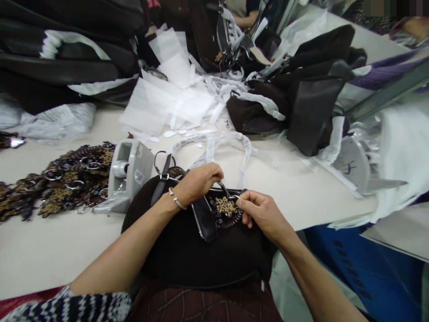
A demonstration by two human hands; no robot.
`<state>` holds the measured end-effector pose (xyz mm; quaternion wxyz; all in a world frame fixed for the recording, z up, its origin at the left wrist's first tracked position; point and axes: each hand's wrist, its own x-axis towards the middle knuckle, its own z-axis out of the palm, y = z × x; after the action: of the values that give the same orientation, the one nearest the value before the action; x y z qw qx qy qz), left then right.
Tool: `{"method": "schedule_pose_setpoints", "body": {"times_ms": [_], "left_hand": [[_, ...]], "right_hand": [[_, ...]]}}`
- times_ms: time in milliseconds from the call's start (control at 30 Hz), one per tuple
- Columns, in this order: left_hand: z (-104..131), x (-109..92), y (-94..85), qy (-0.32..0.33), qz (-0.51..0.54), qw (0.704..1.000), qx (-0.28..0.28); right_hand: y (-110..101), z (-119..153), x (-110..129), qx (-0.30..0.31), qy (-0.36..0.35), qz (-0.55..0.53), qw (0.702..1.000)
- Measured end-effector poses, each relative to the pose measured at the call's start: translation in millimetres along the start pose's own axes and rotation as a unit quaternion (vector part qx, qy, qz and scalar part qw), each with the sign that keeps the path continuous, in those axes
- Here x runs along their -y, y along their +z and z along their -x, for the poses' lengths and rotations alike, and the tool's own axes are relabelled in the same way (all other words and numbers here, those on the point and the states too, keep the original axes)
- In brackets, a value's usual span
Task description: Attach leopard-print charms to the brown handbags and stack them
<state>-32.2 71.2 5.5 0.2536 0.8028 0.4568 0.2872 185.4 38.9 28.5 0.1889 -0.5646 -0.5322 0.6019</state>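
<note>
My right fingers (250, 195) pinch a silver metal ring (234, 197) by the leopard-print charm (227, 207), left fingers (214, 170) a thin dark strap (224, 188), all atop the black fabric handbag (187, 255); I judge fastening unfinished

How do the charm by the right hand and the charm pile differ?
The charm is single; the charm pile holds many. The charm lies against the dark bag beside the right hand; the charm pile lies on the table, untouched. Both show tan-and-dark patterning.

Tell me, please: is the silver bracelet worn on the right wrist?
No, the silver bracelet is around the left wrist.
</note>
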Motion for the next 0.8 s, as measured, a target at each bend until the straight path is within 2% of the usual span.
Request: {"method": "schedule_pose_setpoints", "body": {"times_ms": [100,200,300,400,533,600,733,800], "left_hand": [[4.7,-4.1,-3.6,-0.004,0.016,0.999,-0.044],[15.5,-24.0,-1.3,-0.014,0.066,0.994,-0.081],[27.3,-42.5,6.6,-0.055,0.128,0.989,-0.038],[36.7,-47.5,19.2,-0.101,0.141,0.985,0.001],[42.7,-43.6,36.6,-0.116,0.085,0.989,-0.013],[42.3,-43.0,42.4,-0.122,0.057,0.991,-0.02],[36.9,-46.9,47.8,-0.148,0.022,0.989,-0.012],[34.1,-49.7,48.8,-0.162,0.007,0.987,-0.019]], "right_hand": [[4.0,3.0,-8.3,-0.025,-0.01,-0.036,0.999],[8.4,5.2,-10.8,-0.053,-0.016,-0.027,0.998],[11.7,6.2,-9.0,-0.067,-0.013,0.001,0.998],[12.8,4.1,-10.0,-0.067,0.003,0.026,0.997],[11.7,-2.0,-18.9,-0.055,0.025,0.078,0.995],[11.6,-3.9,-23.8,-0.074,0.002,0.1,0.992],[12.4,-2.6,-27.1,-0.128,-0.09,0.094,0.983],[12.1,-0.4,-25.2,-0.115,-0.069,0.05,0.99]]}}
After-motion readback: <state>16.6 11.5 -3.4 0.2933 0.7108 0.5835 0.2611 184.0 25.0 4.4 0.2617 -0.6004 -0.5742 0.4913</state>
